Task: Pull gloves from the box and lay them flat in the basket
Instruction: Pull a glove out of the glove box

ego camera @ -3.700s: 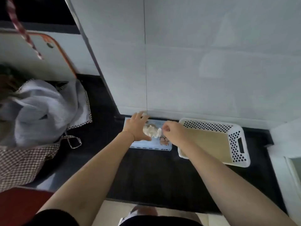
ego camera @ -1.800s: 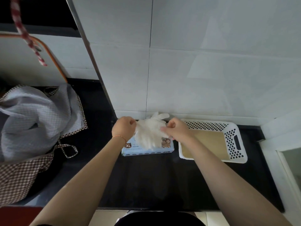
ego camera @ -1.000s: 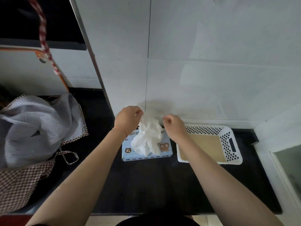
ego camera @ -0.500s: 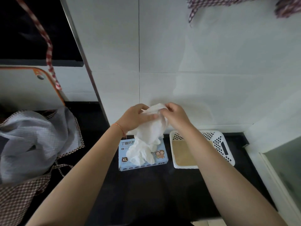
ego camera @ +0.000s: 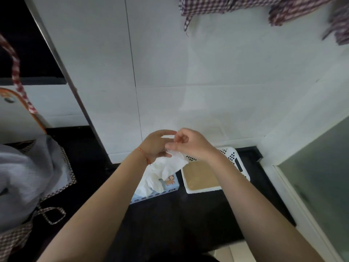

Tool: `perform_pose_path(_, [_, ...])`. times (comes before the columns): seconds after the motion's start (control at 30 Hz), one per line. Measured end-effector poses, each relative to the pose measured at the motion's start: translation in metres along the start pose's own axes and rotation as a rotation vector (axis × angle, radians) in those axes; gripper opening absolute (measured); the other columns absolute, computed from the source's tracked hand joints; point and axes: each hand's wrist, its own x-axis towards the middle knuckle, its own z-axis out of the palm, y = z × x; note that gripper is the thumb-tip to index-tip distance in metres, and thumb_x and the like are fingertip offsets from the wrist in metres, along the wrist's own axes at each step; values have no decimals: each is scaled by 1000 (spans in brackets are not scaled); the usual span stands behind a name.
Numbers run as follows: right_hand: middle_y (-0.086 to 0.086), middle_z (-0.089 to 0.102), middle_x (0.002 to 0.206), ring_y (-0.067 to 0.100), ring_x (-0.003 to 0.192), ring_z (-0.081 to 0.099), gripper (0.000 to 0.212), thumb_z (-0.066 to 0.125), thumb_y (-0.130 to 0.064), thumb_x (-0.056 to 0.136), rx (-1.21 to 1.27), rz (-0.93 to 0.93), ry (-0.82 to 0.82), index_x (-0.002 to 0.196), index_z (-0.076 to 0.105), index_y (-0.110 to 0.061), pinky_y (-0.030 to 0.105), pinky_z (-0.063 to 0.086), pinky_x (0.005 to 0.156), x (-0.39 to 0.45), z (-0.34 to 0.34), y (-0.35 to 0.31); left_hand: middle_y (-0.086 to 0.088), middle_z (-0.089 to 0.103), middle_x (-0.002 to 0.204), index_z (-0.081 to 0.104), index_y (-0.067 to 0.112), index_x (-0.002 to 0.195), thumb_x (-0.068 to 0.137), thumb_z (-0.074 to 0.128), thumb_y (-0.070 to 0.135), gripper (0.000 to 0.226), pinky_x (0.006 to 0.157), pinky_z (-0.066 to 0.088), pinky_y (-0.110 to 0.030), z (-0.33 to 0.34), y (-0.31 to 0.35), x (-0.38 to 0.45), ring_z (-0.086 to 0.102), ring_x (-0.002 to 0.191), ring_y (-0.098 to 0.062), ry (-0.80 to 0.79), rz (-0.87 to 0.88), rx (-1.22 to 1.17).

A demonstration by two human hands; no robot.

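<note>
— Hanging from both hands is a white glove (ego camera: 168, 168), thin and crumpled, its folds bunched and draped downward; which part is cuff and which fingers I cannot tell.

— Where is it, taking the glove box (ego camera: 171, 183) as the mark?

— Above the box. Its lower folds hang down over the box's top and hide the opening; whether they touch the box I cannot tell. The box is pale blue, with a small cartoon picture at its right end.

— And the hands?

— The left hand (ego camera: 155, 145) curls round the glove's upper edge, thumb underneath. The right hand (ego camera: 186, 143) pinches the same edge between thumb and fingertips. The two hands are touching, up above the box's far side.

— The basket (ego camera: 237, 167)?

— Just right of the box, white perforated plastic with a tan floor. The right forearm crosses over it.

— Farther out?

— Both sit on a black counter (ego camera: 170, 220) against a white tiled wall (ego camera: 207, 72). Well left of the box lies a heap of grey and checked cloth (ego camera: 28, 176). High above, checked fabric (ego camera: 264, 6) hangs at the top.
</note>
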Motion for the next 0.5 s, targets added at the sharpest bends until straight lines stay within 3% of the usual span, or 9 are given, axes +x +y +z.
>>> perform_pose_path(0.13, [-3,48,112,13,97,55,65,85,-36,70,-244,5,-59,116,41,-22,27,45,76,-5,0,9,-15,68,71,61,-6,118,93,41,-11,32,50,55,-24,7,0,5,66,55,-19,1,-130,-279])
perform_pose_path(0.23, [1,51,111,19,92,55,36,72,-22,85,-356,-90,57,111,47,-19,29,45,72,-5,4,16,-22,70,88,58,-12,120,95,41,-4,31,61,61,-33,5,-1,5,71,69,-27,-24,-195,-414])
perform_pose_path(0.3, [1,57,106,18,91,57,15,62,-17,91,-388,-108,119,105,57,-17,29,45,73,-4,3,16,-22,71,101,58,-9,122,96,38,5,36,75,61,-39,0,-2,5,72,84,-33,-54,-213,-350])
perform_pose_path(0.37, [-1,62,102,18,91,57,13,56,-14,93,-361,-82,125,104,64,-15,29,45,75,-1,-1,14,-19,72,106,57,-7,126,95,37,10,40,85,58,-43,-6,-5,5,71,95,-32,-71,-196,-235])
perform_pose_path(0.5, [-7,56,86,17,80,54,12,49,-13,94,-304,-14,155,98,60,-16,23,40,61,3,-10,8,-9,74,106,60,-3,125,94,55,9,33,86,58,-40,-7,-7,5,71,98,-27,-128,-101,-1])
